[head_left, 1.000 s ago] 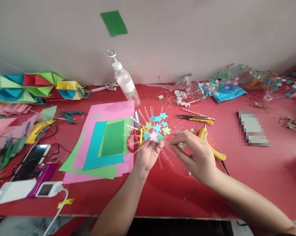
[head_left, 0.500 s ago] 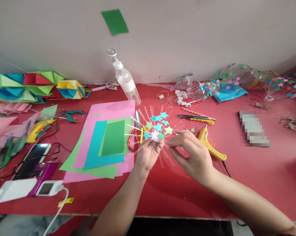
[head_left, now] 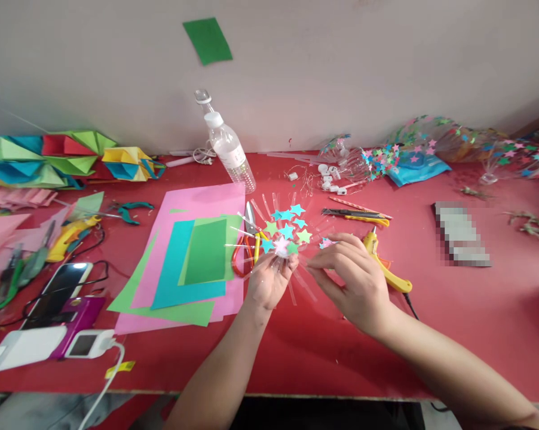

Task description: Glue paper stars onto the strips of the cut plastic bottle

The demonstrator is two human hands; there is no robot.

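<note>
My left hand [head_left: 269, 280] is closed round the middle of a clear plastic piece cut into fanned strips [head_left: 284, 230], with several blue, green and pink paper stars stuck on them. My right hand [head_left: 352, 278] hovers just right of it, fingers pinched on a small pink paper star [head_left: 326, 243] next to one strip. Both hands are above the red table [head_left: 453, 322].
Yellow glue gun [head_left: 383, 266] lies right behind my right hand. Red-handled scissors [head_left: 245, 245] lie left of the piece, on pink, teal and green paper sheets [head_left: 193, 257]. A water bottle [head_left: 229, 149], utility knife [head_left: 354, 214], phone and chargers [head_left: 54, 316] lie around.
My right hand came in toward the strips, then lifted slightly; a pink star now shows at its fingertips. My left hand has kept its hold almost still.
</note>
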